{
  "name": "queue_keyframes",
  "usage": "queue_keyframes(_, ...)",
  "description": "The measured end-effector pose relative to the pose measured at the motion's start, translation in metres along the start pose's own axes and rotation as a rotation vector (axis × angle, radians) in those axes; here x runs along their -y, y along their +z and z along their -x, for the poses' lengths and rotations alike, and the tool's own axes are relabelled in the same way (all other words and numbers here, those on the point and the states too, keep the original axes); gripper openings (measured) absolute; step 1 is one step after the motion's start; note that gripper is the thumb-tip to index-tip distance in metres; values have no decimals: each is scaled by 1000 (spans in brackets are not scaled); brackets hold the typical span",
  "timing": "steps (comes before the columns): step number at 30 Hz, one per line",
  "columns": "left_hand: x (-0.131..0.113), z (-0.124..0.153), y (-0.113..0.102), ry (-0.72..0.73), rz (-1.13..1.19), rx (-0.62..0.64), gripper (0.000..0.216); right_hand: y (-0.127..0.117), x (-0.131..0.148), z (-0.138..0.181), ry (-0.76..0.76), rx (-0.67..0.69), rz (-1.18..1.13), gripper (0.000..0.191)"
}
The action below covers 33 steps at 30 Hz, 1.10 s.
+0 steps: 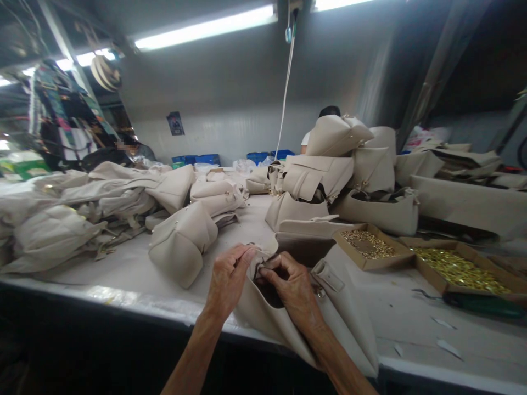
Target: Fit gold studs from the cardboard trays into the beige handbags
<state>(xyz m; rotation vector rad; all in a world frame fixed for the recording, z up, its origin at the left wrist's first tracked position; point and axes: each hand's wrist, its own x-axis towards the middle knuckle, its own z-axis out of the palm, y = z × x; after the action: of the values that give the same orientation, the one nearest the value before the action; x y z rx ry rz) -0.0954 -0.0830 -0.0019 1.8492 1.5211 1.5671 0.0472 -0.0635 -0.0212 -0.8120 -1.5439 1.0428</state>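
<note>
A cream handbag (349,312) lies on its side at the table's front edge, its mouth spread apart and the dark inside showing. My left hand (228,274) is closed on the bag's upper left edge, thumb on top of the material. Reaching into the opening, my right hand (290,285) pinches with thumb and forefinger near that same edge. What sits between those fingertips is too small to make out. A strap tab with a metal ring (320,292) shows on the bag to the right of my right hand.
Cardboard trays of small gold hardware (366,244) and larger gold pieces (461,269) stand at right, by a green-handled tool (483,305). Cream bags (183,241) are heaped at left; more bags (373,211) are stacked behind. Two people sit beyond the piles.
</note>
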Motion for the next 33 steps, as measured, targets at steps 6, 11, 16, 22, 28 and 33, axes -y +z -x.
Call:
queue_keyframes(6,1,2,-2,32,77,11,26,-1,-6,0,18,13,-10,17)
queue_keyframes(11,2,3,-2,47,106,17,23,0,-7,2,-9,5,41,19)
queue_keyframes(16,2,4,-3,75,133,17,22,2,-6,4,-67,-31,73,20)
queue_keyframes(22,1,5,-4,82,143,36,22,1,0,6,-68,-35,129,18)
queue_keyframes(28,0,5,-3,95,142,50,22,0,5,2,24,-37,59,22)
queue_keyframes(33,-1,6,1,76,124,61,25,1,-1,2,109,-72,110,25)
